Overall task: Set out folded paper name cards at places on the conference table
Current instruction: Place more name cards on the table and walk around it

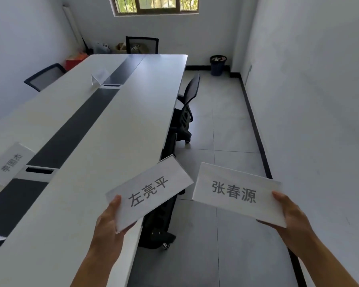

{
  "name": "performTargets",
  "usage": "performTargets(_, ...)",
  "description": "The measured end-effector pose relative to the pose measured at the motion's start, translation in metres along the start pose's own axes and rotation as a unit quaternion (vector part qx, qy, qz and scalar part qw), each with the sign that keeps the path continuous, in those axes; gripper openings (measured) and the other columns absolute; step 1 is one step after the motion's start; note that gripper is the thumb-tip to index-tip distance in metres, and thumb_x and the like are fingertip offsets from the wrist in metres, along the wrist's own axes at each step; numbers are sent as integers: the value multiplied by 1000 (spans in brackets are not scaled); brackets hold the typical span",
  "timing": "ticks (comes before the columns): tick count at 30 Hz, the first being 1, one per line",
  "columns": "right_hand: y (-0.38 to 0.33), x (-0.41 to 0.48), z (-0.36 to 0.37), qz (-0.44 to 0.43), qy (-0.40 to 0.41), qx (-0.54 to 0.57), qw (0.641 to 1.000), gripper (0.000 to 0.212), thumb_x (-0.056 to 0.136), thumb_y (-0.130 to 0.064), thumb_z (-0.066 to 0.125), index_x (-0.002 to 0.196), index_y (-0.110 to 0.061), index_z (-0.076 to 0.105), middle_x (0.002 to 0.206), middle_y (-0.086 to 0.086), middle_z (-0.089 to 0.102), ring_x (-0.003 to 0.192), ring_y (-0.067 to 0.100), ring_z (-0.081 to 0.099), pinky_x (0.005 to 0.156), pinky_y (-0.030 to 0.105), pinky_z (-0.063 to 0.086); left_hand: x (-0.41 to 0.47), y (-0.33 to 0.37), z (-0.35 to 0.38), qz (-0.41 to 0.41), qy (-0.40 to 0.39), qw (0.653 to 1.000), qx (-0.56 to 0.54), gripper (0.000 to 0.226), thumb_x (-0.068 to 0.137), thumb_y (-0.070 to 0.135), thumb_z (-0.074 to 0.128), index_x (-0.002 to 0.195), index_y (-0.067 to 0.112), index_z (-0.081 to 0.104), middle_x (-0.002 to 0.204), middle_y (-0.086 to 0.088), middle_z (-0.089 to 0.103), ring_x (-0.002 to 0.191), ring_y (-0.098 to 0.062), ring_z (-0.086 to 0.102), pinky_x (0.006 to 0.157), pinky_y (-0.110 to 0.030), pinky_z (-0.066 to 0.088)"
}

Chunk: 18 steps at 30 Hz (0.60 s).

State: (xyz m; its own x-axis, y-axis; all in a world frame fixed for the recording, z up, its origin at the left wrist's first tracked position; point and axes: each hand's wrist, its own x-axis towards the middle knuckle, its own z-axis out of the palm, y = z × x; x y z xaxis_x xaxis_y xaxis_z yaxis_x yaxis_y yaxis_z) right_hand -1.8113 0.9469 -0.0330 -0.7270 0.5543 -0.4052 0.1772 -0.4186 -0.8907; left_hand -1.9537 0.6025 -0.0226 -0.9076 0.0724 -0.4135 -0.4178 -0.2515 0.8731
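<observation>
In the head view, two folded paper name cards are held in the air at the near right edge of the conference table (pixel 104 129). The left card (pixel 149 191) is pinched at its lower left corner by the left hand (pixel 107 222), thumb on the printed face and fingers closed behind it; the right card (pixel 236 193) is clamped in the same way at its lower right corner by the right hand (pixel 292 220). The cards are judged to be very light and thin — stiff only along the fold, easily creased or bent, so a soft hold at a corner or along the fold seems best, and each is probably to be opened into a tent before it can stand. Two further cards are already on the white tabletop: one (pixel 10 162) near the left edge, one (pixel 98 77) far along the dark middle strip. The top looks smooth and flat, perhaps slippery for paper. Black chairs (pixel 187 104) are pushed in along the right side, and a bin (pixel 218 65) is seen in the far corner on the tiled floor.
</observation>
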Motion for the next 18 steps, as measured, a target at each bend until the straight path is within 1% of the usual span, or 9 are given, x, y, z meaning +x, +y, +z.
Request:
performTargets(2, -9, 28, 13, 1, -13, 3, 1000, 19, 90, -28, 50, 97, -15, 63, 73, 1, 76, 77, 24, 66, 56, 35, 58, 20, 8, 10, 14, 11, 1000, 8, 23, 93, 31, 48, 96, 17, 65, 79, 1, 76, 89, -21, 64, 90, -46, 47)
performTargets(5, -18, 76, 30, 8, -59, -16, 998, 29, 77, -37, 57, 94, -15, 65, 75, 3, 76, 70, 21, 69, 57, 35, 57, 48, 11, 18, 13, 54, 998, 5, 24, 91, 32, 51, 100, 15, 66, 86, -3, 75, 90, -21, 66, 92, -45, 48)
performTargets(8, -27, 134, 48, 29, -93, -38, 994, 21, 90, -30, 50, 94, -15, 65, 74, 2, 76, 66, 17, 69, 57, 33, 56, 74, 9, 26, -4, 105, 994, -22, 21, 91, 32, 53, 100, 17, 66, 100, -8, 71, 100, -27, 61, 86, -43, 47)
performTargets(11, -43, 201, 71, 38, -133, -68, 988, 22, 93, -26, 47, 90, -15, 66, 74, 4, 75, 63, 17, 69, 55, 30, 55, 101, 7, 43, 4, 160, 986, -44, 23, 91, 31, 53, 108, 19, 64, 112, -9, 68, 105, -28, 60, 83, -41, 48)
performTargets(13, -60, 243, 90, 43, -174, -84, 980, 22, 91, -26, 49, 89, -12, 65, 69, 4, 75, 58, 15, 68, 49, 25, 54, 118, 9, 61, 9, 200, 978, -61, 26, 91, 32, 53, 110, 18, 63, 112, -9, 68, 103, -27, 60, 78, -39, 49)
performTargets(14, -70, 263, 100, 46, -197, -94, 975, 22, 87, -29, 53, 89, -11, 65, 69, 4, 74, 57, 15, 68, 46, 23, 54, 126, 10, 70, 8, 221, 973, -71, 25, 91, 33, 54, 109, 18, 64, 111, -8, 68, 101, -26, 61, 76, -38, 49)
performTargets(16, -87, 299, 119, 54, -235, -121, 963, 32, 74, -37, 63, 90, -10, 66, 71, 6, 75, 57, 15, 68, 45, 22, 53, 138, 14, 91, 10, 259, 961, -93, 22, 90, 33, 54, 102, 19, 66, 106, -6, 71, 98, -24, 62, 75, -38, 49)
performTargets(17, -94, 317, 130, 61, -251, -129, 958, 32, 76, -37, 62, 90, -9, 66, 71, 6, 75, 57, 16, 68, 46, 23, 53, 143, 17, 101, 18, 271, 957, -101, 21, 90, 33, 54, 100, 19, 66, 101, -3, 73, 97, -23, 63, 76, -38, 49)
performTargets(18, -100, 332, 142, 70, -262, -135, 953, 28, 82, -34, 59, 92, -9, 65, 69, 4, 75, 59, 18, 68, 48, 25, 54, 147, 19, 110, 24, 286, 952, -108, 20, 90, 32, 54, 99, 19, 66, 95, -1, 76, 97, -22, 64, 77, -38, 49)
